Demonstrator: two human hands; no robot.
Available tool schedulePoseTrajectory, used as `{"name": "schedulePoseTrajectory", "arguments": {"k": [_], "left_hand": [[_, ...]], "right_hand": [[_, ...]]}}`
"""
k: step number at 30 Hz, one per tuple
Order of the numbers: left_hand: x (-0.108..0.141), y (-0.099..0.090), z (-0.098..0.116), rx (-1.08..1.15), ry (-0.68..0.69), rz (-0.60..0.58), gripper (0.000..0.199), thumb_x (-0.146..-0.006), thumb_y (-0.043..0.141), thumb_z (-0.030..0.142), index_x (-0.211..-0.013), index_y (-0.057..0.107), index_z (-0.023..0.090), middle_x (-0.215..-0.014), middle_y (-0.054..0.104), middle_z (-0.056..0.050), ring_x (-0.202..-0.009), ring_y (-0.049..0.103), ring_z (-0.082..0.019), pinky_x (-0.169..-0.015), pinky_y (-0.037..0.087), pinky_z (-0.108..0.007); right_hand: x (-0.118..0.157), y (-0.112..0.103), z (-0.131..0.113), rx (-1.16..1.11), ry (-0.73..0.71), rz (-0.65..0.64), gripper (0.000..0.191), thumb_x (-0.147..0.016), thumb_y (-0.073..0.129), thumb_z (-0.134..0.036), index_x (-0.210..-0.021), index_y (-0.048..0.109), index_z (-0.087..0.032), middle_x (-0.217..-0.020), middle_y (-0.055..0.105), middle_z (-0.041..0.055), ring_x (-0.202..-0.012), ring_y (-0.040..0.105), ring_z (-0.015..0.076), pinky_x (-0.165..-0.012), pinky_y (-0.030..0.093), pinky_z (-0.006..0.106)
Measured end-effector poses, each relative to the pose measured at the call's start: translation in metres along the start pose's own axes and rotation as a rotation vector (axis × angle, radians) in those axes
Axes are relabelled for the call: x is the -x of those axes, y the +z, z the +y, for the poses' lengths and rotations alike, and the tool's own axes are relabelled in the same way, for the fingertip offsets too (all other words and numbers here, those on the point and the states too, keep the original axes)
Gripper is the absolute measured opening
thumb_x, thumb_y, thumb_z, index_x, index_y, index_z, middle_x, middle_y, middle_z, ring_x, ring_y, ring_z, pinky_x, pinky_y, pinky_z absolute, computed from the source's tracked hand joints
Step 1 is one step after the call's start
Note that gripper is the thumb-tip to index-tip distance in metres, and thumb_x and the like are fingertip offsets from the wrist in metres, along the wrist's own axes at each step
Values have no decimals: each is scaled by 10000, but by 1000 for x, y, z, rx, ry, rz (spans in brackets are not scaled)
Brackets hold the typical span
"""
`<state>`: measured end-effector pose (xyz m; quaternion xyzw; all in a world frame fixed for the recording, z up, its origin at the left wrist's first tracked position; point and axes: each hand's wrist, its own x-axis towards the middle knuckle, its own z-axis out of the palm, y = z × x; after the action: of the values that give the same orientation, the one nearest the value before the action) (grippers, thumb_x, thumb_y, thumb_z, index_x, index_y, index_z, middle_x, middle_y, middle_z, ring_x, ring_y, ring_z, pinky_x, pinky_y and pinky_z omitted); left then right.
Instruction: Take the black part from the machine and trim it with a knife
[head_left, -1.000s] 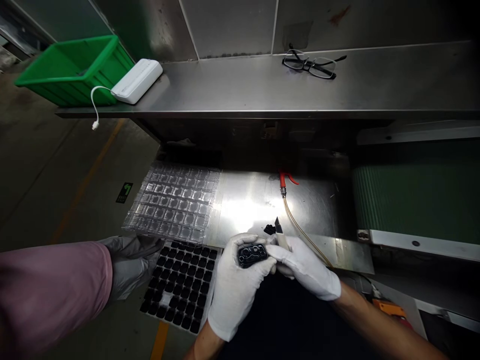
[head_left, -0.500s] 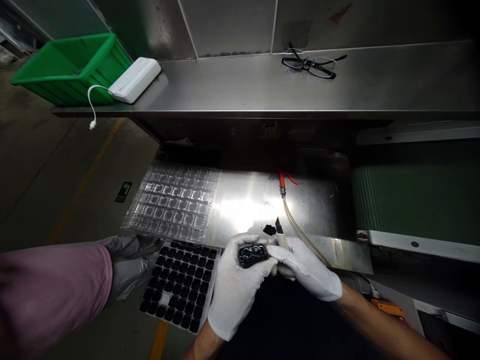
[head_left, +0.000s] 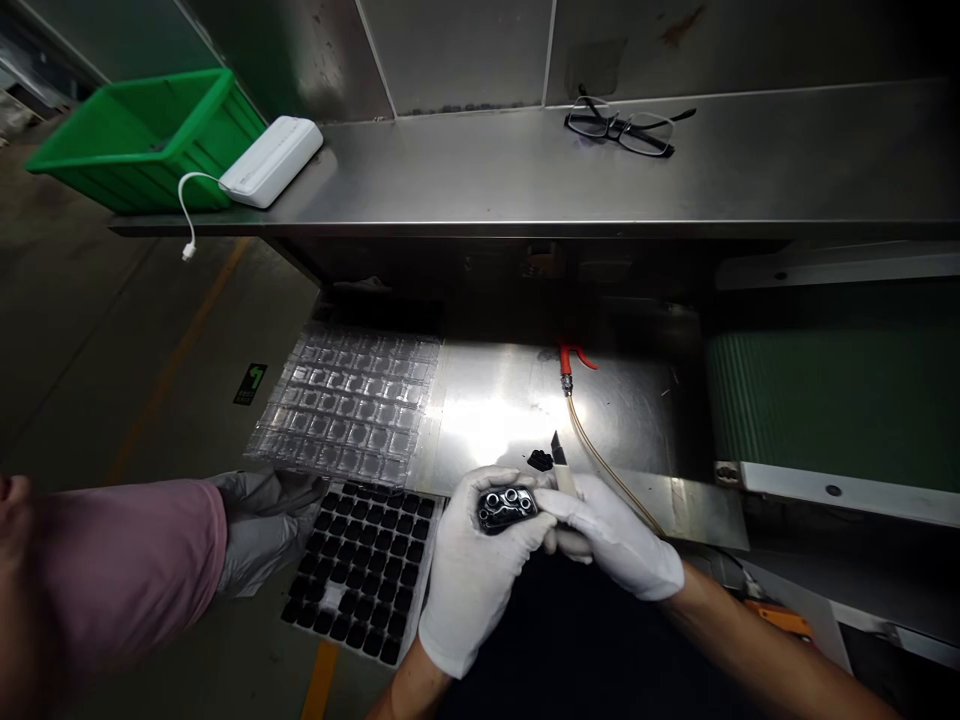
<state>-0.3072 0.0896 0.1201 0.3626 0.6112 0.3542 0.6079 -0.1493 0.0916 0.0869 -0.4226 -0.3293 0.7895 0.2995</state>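
My left hand (head_left: 472,580), in a white glove, is closed around a small glossy black part (head_left: 507,508) with several ring-shaped openings on its upper face. My gloved right hand (head_left: 611,535) grips a utility knife (head_left: 562,470), its dark blade pointing up and away from me. The fingertips of this hand also touch the right edge of the black part. Just beyond both hands, a small black piece (head_left: 540,460) lies on the metal bench (head_left: 487,400). Left of my left hand is a tray (head_left: 409,620) with rows of black parts and one pale, unfilled pocket.
Clear plastic trays (head_left: 345,405) lie at the left of the bench. A red air gun (head_left: 567,360) with a hose sits behind the knife. Glasses (head_left: 626,130), a white power bank (head_left: 274,165) and a green bin (head_left: 150,150) are on the shelf. A person in pink (head_left: 142,570) stands left; a green conveyor (head_left: 832,390) runs right.
The black part has tilted slightly in my left hand, so its rings show more brightly. The person at the left has shifted a little. The knife stays nearly in place.
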Motion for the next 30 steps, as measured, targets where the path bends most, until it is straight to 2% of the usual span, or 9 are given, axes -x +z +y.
{"name": "schedulePoseTrajectory", "arguments": {"k": [7,11,13,15,18,21,25,28,30], "left_hand": [[-4,-5,-12,-48,35,-60,367,-790,859,309,-1112,691,259,-1158,740,-12,-1114,700,-212,-1016,553,-351],[-6,-14,-13,-115,52,-110,323,-975,627,489,-1196,685,261,-1223,718,-45,-959,703,-165,-909,578,-313],[-8,-15,-13,-134,16,-120,391,-1005,534,550,-1192,673,236,-1044,744,-53,-722,664,-140,-695,569,-281],[-10,-14,-13,-82,-63,-128,431,-1008,492,585,-1041,676,196,-704,667,-14,-516,533,-115,-504,444,-241],[-12,-10,-12,67,-165,-170,555,-1034,378,584,-750,618,172,-427,421,37,-381,329,-78,-427,274,-222],[-14,-8,-11,229,-243,-226,613,-1048,308,540,-695,625,154,-390,403,28,-325,278,-60,-389,227,-208],[-20,-10,-10,600,-348,-264,472,-1043,341,450,-860,659,152,-669,643,-38,-336,345,-35,-330,207,-164],[-25,-13,-12,837,-445,-318,496,-1052,288,429,-872,649,142,-838,675,-88,-399,473,-47,-323,280,-150],[-26,-15,-14,926,-464,-336,491,-1055,281,415,-885,647,135,-865,663,-95,-444,526,-61,-337,341,-148]], "right_hand": [[-1,0,4,-278,18,-82,513,-956,679,-515,-616,501,-174,-450,316,-96,-365,219,30,-370,201,186],[-3,3,-3,-256,79,-23,499,-916,716,-566,-675,533,-169,-471,385,-89,-364,235,26,-368,207,181],[-4,7,-9,-191,105,37,481,-887,738,-601,-775,573,-164,-528,469,-72,-380,265,27,-373,211,173],[-4,12,-17,-83,101,79,483,-897,719,-599,-750,580,-160,-548,489,-54,-401,297,34,-382,217,175],[-1,21,-29,84,70,91,496,-962,638,-506,-618,550,-159,-546,502,-24,-436,337,50,-418,254,194],[1,21,-35,208,-17,99,514,-1011,553,-534,-633,558,-185,-626,582,12,-549,474,109,-564,416,258],[-20,-23,-13,572,-80,413,553,-1022,368,-702,-840,589,-230,-820,642,56,-768,589,221,-772,508,377],[-53,-85,23,758,127,667,571,-1061,261,-627,-1052,633,-194,-965,688,90,-896,635,251,-846,515,390],[-71,-128,47,805,295,770,496,-1071,330,-517,-1124,644,-137,-1054,694,152,-1002,647,282,-918,505,415]]}}
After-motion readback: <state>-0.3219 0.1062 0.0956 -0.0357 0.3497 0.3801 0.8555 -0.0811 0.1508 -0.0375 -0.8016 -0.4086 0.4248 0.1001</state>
